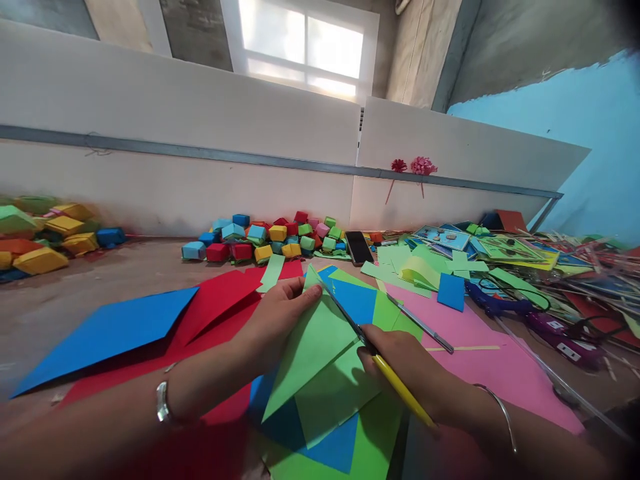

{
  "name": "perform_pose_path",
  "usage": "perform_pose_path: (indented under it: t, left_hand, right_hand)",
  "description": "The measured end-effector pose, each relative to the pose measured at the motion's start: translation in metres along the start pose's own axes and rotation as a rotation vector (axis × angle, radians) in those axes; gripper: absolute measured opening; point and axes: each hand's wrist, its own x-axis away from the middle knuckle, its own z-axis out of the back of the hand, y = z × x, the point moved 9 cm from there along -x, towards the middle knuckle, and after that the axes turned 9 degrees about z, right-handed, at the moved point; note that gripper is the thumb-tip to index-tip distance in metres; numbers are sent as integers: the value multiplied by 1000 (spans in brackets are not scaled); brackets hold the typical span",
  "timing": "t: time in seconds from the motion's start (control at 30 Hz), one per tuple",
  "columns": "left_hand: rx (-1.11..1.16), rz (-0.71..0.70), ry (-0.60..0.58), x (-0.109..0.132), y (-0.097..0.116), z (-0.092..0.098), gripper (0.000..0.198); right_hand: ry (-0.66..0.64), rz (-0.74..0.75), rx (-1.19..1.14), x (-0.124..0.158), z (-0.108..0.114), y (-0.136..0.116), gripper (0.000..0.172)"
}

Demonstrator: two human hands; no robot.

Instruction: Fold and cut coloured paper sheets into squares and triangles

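Observation:
My left hand (287, 307) pinches the top of a folded light green paper (313, 347), which hangs over a pile of blue and green sheets. My right hand (400, 360) grips scissors (407, 393); one yellow handle shows below the fingers. The dark blades lie along the right edge of the green paper, their tips near my left thumb. Beneath and beside the paper are a blue sheet (355, 299) and a brighter green sheet (377, 427). Bracelets are on both wrists.
Red (220, 300) and blue (115, 327) sheets lie left, pink paper (500, 373) with a pen (423, 323) right. Small colored paper boxes (277, 233), a phone (359, 248), green scraps and glue guns (565, 340) sit farther back. A white board (250, 193) stands behind.

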Motion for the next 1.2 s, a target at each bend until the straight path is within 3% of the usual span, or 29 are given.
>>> perform_pose_path:
  t: [0.2, 0.37, 0.9, 1.2]
  left_hand:
    - [24, 32, 23, 2, -2, -2, 4]
    - [43, 44, 16, -1, -5, -1, 4]
    - [17, 65, 24, 2, -9, -1, 6]
    - [85, 114, 21, 1, -10, -4, 14]
  right_hand:
    - [22, 0, 93, -3, -5, 6, 17]
    - [49, 38, 152, -4, -9, 10, 23]
    - [53, 17, 247, -4, -16, 15, 22]
    - [-6, -39, 314, -4, -16, 14, 22]
